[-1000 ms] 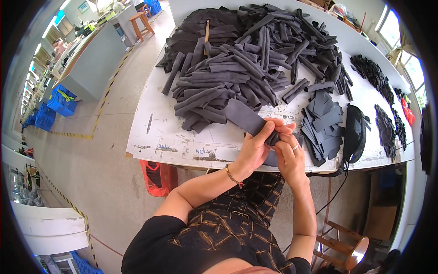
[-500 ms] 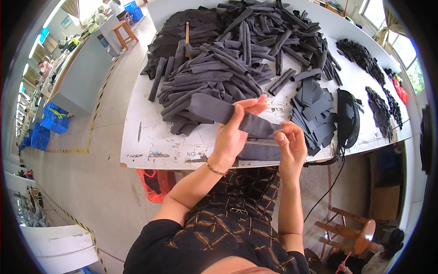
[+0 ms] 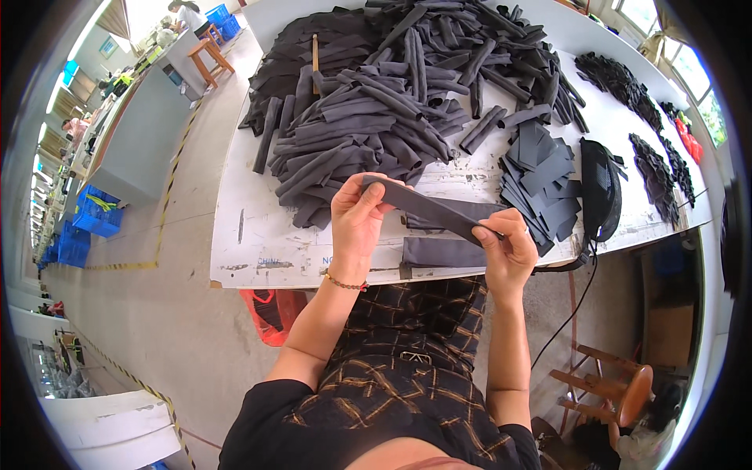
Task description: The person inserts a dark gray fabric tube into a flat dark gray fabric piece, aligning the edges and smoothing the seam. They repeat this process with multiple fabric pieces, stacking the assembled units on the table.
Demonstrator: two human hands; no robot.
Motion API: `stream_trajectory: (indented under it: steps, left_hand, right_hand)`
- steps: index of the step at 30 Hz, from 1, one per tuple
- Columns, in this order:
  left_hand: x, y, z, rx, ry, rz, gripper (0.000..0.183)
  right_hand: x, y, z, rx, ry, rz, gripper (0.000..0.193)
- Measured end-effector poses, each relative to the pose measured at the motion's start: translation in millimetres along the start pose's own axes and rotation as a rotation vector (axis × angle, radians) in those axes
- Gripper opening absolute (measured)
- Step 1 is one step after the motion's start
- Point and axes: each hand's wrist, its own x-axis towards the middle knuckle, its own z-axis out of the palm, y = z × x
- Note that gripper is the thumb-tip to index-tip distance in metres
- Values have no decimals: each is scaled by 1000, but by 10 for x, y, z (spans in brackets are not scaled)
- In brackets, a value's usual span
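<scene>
A narrow dark grey fabric strip [image 3: 425, 207] stretches between my two hands above the table's front edge, sloping down to the right. My left hand [image 3: 359, 217] pinches its left end, thumb on top. The other end is gripped between the thumb and fingers of my right hand [image 3: 511, 249]. Beneath it, a flat grey fabric piece [image 3: 445, 252] lies along the table edge, with another partly hidden behind the held strip. Just beyond my left hand rises a large heap of folded grey fabric strips [image 3: 345, 149].
Flat dark rectangular pieces [image 3: 540, 176] lie fanned out on the white table [image 3: 243, 235], beside a black mesh-covered object [image 3: 600, 192] with a cord. A wooden stick [image 3: 316, 63] rests on the heap. A red bag [image 3: 270, 313] is below the table, a wooden stool [image 3: 607, 388] at lower right.
My left hand has shifted left and closed on the strip's end. The strip, broad and flat before, is now narrower and held taut between both hands.
</scene>
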Motion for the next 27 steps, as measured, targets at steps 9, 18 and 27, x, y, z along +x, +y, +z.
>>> stream_trajectory:
  steps: [9, 18, 27]
  left_hand:
    - [-16, -83, -8, 94, 286, -13, 10]
    - [-9, -147, -28, 150, 342, -126, 15]
    - [-20, -81, 134, 702, 115, -221, 20]
  right_hand:
    - [-2, -15, -32, 230, 39, 540, 17]
    - [35, 108, -114, 155, -27, 663, 22]
    - [193, 282, -418, -197, -102, 586, 17]
